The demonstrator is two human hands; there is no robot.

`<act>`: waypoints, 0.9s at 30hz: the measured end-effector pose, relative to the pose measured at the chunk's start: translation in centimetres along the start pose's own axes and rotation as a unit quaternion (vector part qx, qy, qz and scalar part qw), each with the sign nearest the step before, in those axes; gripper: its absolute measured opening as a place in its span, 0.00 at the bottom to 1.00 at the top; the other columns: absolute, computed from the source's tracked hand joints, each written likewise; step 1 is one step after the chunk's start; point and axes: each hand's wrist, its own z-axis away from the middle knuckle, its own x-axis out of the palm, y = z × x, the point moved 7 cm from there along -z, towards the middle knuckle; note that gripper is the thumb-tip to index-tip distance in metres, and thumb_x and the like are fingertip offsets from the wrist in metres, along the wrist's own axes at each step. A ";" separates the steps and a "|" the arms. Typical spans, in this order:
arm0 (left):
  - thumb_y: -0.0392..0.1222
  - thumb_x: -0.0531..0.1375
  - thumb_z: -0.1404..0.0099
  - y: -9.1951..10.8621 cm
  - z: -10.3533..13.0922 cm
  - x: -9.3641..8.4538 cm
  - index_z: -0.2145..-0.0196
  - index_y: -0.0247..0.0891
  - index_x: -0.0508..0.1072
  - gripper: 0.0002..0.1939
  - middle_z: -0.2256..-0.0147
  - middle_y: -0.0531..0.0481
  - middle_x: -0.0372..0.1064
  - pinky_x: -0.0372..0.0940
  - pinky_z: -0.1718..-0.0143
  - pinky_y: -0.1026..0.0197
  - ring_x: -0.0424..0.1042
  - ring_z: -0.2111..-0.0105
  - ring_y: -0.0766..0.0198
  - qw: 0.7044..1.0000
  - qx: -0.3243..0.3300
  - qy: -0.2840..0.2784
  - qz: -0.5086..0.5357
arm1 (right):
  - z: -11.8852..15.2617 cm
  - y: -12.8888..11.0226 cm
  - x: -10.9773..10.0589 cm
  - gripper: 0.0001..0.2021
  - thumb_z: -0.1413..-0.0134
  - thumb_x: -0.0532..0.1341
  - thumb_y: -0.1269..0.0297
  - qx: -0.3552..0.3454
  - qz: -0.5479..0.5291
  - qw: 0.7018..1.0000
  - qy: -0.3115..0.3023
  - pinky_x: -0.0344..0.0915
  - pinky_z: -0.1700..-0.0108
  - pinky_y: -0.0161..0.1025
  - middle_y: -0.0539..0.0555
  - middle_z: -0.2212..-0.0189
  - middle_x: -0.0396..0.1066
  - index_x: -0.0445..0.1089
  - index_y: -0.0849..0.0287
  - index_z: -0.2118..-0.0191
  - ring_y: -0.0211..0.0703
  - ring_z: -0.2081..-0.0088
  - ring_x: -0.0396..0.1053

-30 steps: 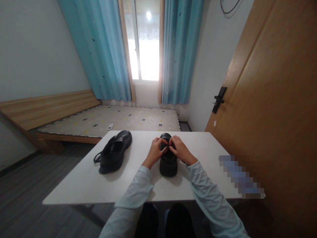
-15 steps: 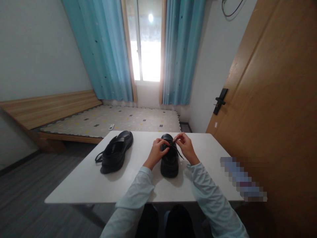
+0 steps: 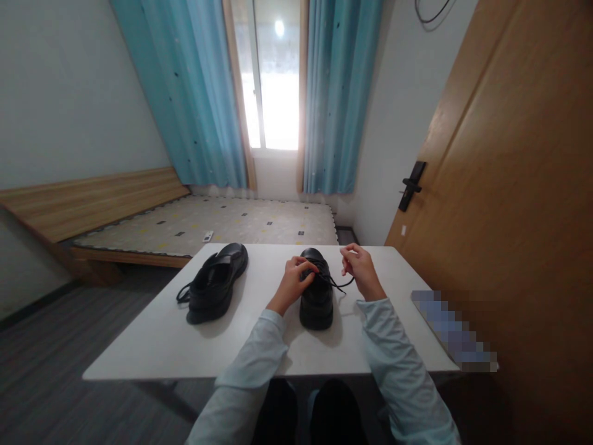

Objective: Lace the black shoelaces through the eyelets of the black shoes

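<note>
A black lace-up shoe (image 3: 317,309) stands on the white table, its toe toward the window. My left hand (image 3: 296,278) lies over the left side of its lacing, thumb and fingers closed; what they hold is too small to make out. To the right of the shoe, my right hand (image 3: 359,267) is raised with its fingers pinched on a black shoelace (image 3: 341,285), which stretches back to the shoe. Another black shoe (image 3: 212,290) sits at the left, tilted a little, with its lace trailing off the left side.
The white table (image 3: 185,355) has a blurred blue item (image 3: 451,327) at its right edge. Beyond the table is a low bed (image 3: 241,222) with a small white object (image 3: 208,236). A wooden door (image 3: 500,204) stands at the right.
My right hand has moved right, away from the shoe, drawing the lace out sideways. My left hand has stayed at the lacing.
</note>
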 end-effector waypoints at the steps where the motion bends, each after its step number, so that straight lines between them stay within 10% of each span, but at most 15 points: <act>1: 0.35 0.59 0.42 -0.1 0.0 0.0 0.64 0.42 0.74 0.08 0.59 0.48 0.63 0.59 0.48 0.49 0.63 0.53 0.57 1.000 -0.004 0.002 0.010 | 0.0 0.2 0.1 0.13 0.58 0.64 0.56 0.007 0.017 1.000 -0.007 0.58 0.86 0.29 0.41 0.88 0.59 0.61 0.57 0.73 0.30 0.87 0.55; 12: 0.41 0.58 0.40 -1.6 0.0 -0.4 0.63 0.38 0.71 0.07 0.61 0.47 0.66 0.68 0.64 0.61 0.69 0.61 0.63 0.990 -0.085 0.052 0.098 | 0.0 0.5 1.8 0.07 0.54 0.63 0.61 -0.155 0.362 0.917 -0.062 0.63 0.69 0.37 0.52 0.76 0.72 0.73 0.58 0.75 0.38 0.75 0.66; 27: 0.39 0.64 0.48 -2.0 0.1 -0.2 0.60 0.38 0.71 0.15 0.57 0.46 0.63 0.68 0.63 0.58 0.67 0.59 0.59 0.989 -0.106 0.020 0.102 | 0.1 2.2 3.0 0.07 0.55 0.64 0.62 -0.094 0.336 0.933 -0.094 0.62 0.70 0.36 0.52 0.76 0.71 0.70 0.61 0.73 0.38 0.74 0.65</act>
